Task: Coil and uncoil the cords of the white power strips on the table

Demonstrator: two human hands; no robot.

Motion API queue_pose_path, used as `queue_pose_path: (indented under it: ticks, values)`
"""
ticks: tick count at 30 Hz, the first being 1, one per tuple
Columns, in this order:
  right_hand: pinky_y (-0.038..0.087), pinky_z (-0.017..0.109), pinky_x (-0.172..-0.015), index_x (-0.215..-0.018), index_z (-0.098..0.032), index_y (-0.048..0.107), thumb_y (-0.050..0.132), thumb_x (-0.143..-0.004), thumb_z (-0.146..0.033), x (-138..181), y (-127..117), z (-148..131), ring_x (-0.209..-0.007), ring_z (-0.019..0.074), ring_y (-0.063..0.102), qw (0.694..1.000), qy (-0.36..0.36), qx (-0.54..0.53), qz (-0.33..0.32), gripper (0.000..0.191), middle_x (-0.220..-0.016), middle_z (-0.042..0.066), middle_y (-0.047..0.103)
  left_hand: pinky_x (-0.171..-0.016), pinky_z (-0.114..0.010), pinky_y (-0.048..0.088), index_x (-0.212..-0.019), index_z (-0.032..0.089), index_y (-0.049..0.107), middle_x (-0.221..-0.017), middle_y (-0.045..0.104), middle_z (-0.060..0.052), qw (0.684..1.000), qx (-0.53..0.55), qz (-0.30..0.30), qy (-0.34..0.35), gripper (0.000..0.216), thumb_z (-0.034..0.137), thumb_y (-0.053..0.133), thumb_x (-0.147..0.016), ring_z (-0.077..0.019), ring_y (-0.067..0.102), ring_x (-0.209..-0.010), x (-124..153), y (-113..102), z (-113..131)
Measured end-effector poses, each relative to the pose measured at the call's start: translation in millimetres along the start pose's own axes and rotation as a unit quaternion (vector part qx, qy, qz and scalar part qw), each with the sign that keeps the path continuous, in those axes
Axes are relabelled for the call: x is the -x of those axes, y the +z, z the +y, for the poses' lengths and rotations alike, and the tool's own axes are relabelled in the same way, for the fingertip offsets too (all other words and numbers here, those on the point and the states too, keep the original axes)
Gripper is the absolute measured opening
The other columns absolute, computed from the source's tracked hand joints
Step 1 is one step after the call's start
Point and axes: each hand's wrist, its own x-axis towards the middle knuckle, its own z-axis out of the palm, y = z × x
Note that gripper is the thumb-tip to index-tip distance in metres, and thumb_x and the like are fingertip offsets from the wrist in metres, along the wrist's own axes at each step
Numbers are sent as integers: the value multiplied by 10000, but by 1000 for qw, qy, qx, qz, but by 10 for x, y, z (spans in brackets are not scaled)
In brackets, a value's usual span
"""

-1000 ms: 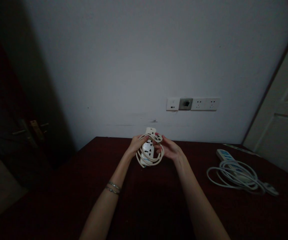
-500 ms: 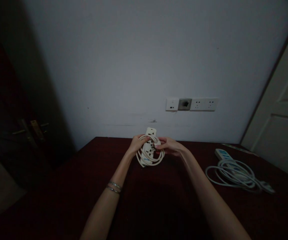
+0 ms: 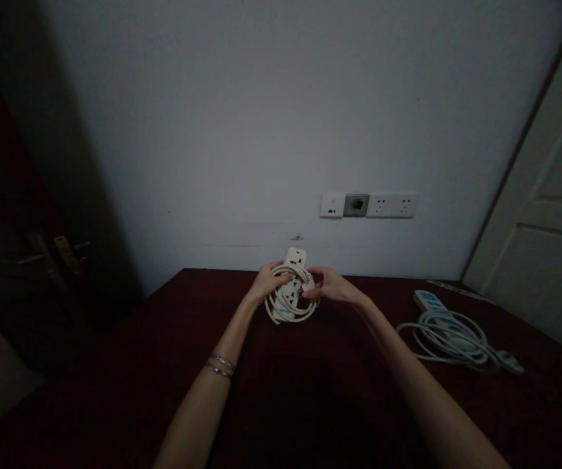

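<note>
Left hand (image 3: 267,283), closed over the coiled cord (image 3: 302,318) and power strip (image 3: 294,258). The strip, between both hands, is probably rigid, light, best held by its sides; cord likely springy. Right hand (image 3: 334,285), pinching the plug (image 3: 307,284).

Bare forearms on both sides, left (image 3: 198,410) and right (image 3: 410,368), slim and tapering to the wrists! And look at that left one: two thin bracelets (image 3: 223,361), silvery-grey, side by side, the band nearer the hand looking patterned. Left hand (image 3: 266,284), right hand (image 3: 335,286): both bare, slender-fingered, finer detail lost in the gloom.
</note>
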Motion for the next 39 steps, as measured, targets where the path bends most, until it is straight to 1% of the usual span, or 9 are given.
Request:
queue_pose_path:
  ticks: [4, 9, 19, 23, 26, 29, 32, 36, 39]
  values:
    - [478, 305, -722, -1014, -108, 614, 747, -555, -158, -33, 54, 46, -757, 176, 610, 983, -18, 159, 92, 481, -908, 65, 675, -624, -206, 426, -1026, 98, 625, -845, 663, -51, 999, -31, -19, 13, 385, 148, 596, -645, -111, 562, -679, 15, 2, 36]
    - [421, 300, -818, -1068, -119, 617, 685, -624, -119, -44, 51, 28, -908, 208, 571, 901, -48, 388, 191, 450, -997, 93, 629, -571, -185, 393, -972, 95, 646, -745, 636, -13, 998, -44, -44, -4, 380, 88, 539, -607, -88, 517, -608, 59, 71, 106]
    - [402, 274, -646, -1109, -271, 564, 427, -835, -139, 33, 262, -93, -854, 212, 545, 781, 1, 538, 317, 333, -1154, 98, 495, -523, -192, 402, -965, 108, 633, -700, 629, -14, 986, 122, 84, -81, 472, 34, 473, -527, -93, 531, -557, 46, 311, 162]
    - [414, 287, -682, -1129, -237, 535, 407, -835, -126, -27, 280, 47, -802, 189, 572, 827, -15, 467, 312, 340, -1124, 107, 546, -488, -200, 389, -908, 98, 633, -637, 605, -6, 985, 116, 97, -87, 459, 29, 456, -490, -100, 514, -516, 46, 276, 198]
    - [434, 293, -746, -1136, -187, 512, 531, -736, -116, -71, 224, 152, -828, 190, 580, 910, -35, 313, 271, 406, -948, 73, 626, -454, -195, 363, -813, 99, 639, -563, 568, 13, 986, 91, 102, -99, 403, 27, 442, -469, -89, 471, -469, 40, 203, 180]
    - [472, 282, -743, -1135, -173, 512, 657, -626, -166, -86, 146, 189, -814, 172, 595, 984, -24, 83, 157, 529, -934, 35, 648, -447, -199, 361, -778, 94, 640, -538, 559, 14, 986, 58, 101, -117, 389, 23, 430, -459, -96, 471, -461, 49, 155, 171]
    - [499, 269, -712, -1053, -150, 575, 654, -678, -322, -76, 124, 179, -807, 172, 618, 993, 6, -85, 82, 420, -923, 55, 664, -476, -212, 388, -835, 92, 653, -561, 586, 3, 990, 14, 77, -116, 430, 17, 438, -470, -115, 506, -490, 86, 179, 194]
    - [535, 285, -584, -1062, -173, 537, 710, -630, -347, -59, 225, 209, -719, 184, 643, 984, 46, -141, 99, 497, -883, 59, 671, -529, -239, 431, -915, 87, 654, -672, 644, -41, 994, -14, 11, -107, 412, 49, 476, -545, -144, 553, -556, 110, 266, 201]
    - [544, 309, -496, -1112, -202, 466, 742, -572, -304, -72, 297, 257, -648, 192, 648, 977, 59, -166, 121, 614, -852, 35, 666, -632, -258, 459, -978, 92, 632, -830, 671, -76, 996, -67, 24, -59, 438, 41, 478, -571, -166, 592, -686, 78, 293, 180]
